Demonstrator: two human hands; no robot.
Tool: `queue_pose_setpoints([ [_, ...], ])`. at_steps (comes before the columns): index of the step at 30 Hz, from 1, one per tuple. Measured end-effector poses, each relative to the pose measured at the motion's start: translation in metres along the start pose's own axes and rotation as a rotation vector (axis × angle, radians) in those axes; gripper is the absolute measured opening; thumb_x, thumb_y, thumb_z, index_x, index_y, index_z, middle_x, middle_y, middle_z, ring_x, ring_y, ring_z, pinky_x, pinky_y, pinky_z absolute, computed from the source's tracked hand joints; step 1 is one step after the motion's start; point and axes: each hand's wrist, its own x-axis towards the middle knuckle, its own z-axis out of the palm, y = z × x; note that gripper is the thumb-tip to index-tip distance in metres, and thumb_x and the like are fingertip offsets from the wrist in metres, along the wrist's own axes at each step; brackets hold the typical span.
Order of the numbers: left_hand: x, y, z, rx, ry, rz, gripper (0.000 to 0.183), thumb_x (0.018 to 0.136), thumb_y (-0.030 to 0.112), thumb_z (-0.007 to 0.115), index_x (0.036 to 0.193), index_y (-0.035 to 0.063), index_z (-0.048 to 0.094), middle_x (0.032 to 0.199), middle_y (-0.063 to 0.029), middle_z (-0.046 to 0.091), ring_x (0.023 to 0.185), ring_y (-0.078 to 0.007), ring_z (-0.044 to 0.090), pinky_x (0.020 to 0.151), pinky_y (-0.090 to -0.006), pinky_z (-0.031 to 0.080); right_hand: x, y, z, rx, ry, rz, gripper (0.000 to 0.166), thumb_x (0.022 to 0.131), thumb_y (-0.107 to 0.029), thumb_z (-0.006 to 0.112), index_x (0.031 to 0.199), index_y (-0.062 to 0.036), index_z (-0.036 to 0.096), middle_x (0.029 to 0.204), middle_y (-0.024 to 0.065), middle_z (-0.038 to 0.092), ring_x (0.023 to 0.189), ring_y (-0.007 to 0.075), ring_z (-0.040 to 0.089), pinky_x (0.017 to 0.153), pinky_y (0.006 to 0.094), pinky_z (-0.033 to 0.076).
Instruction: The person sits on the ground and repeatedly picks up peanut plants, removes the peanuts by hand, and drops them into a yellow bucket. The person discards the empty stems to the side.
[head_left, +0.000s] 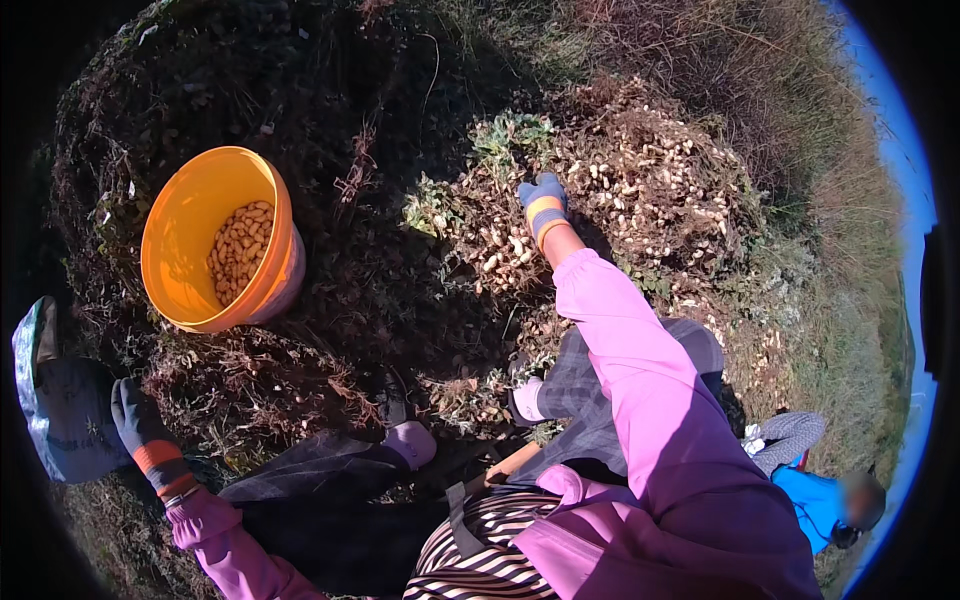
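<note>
My right hand (546, 201), in a dark knit glove with a yellow and orange cuff, reaches into a heap of pulled peanut plants (652, 187). Its fingers are curled around part of the plants; the fingertips are partly hidden. Pale peanut pods (510, 251) hang on roots just below this hand. At the far left, my left hand (139, 420), gloved with an orange band, has its fingers stretched out and holds nothing that I can see. It lies beside a whitish woven sack (75, 420). A yellow bucket (176, 232), tilted, contains loose peanuts (244, 247).
Dried plants and stems (255, 382) cover the ground between bucket and legs. A piece of wood (514, 461) shows between my knees. Tall dry grass (810, 127) borders the heap. Another person in a blue top (806, 499) is at the lower right.
</note>
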Motion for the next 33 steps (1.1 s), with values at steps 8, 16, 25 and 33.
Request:
queue_pose_setpoints([
  [8,-0.098,0.022,0.071,-0.016,-0.251,0.226,0.027,0.088,0.014,0.048,0.112,0.0012,0.049,0.105,-0.0064,0.053,0.096,-0.0139,0.051,0.084,-0.0269,0.042,0.067,0.024,0.023,-1.173,-0.397,-0.473,0.041,0.073,-0.012,0.063,0.111,-0.0017,0.052,0.11,0.013,0.057,0.102,0.0234,0.053,0.087,0.0311,0.04],
  [16,-0.132,0.014,0.098,0.029,-0.458,0.082,0.029,0.088,0.014,0.046,0.113,-0.0008,0.048,0.105,-0.0076,0.053,0.096,-0.0158,0.052,0.085,-0.0278,0.042,0.086,-0.005,0.026,-0.973,-0.435,-0.003,0.04,0.076,-0.031,0.06,0.107,-0.0049,0.056,0.09,0.0102,0.062,0.067,0.0216,0.059,0.057,0.0377,0.047],
  [25,-0.157,0.004,0.127,-0.075,-0.581,-0.029,0.026,0.087,0.013,0.048,0.11,0.0009,0.051,0.104,-0.0055,0.053,0.095,-0.015,0.052,0.084,-0.0266,0.044,0.129,0.061,0.024,-1.001,-0.448,-0.134,0.071,0.073,-0.037,0.065,0.127,-0.0016,0.035,0.129,0.0121,0.041,0.12,0.0265,0.038,0.097,0.0333,0.032],
  [33,-0.164,-0.01,0.12,-0.037,-0.631,-0.031,0.023,0.087,0.014,0.048,0.105,0.0013,0.053,0.093,-0.0032,0.057,0.082,-0.0109,0.053,0.074,-0.0236,0.044,0.024,-0.052,0.004,-0.296,-0.643,-0.369,0.077,0.064,-0.018,0.074,0.123,0.0107,0.034,0.12,0.0216,0.047,0.104,0.0272,0.051,0.088,0.0301,0.04],
])
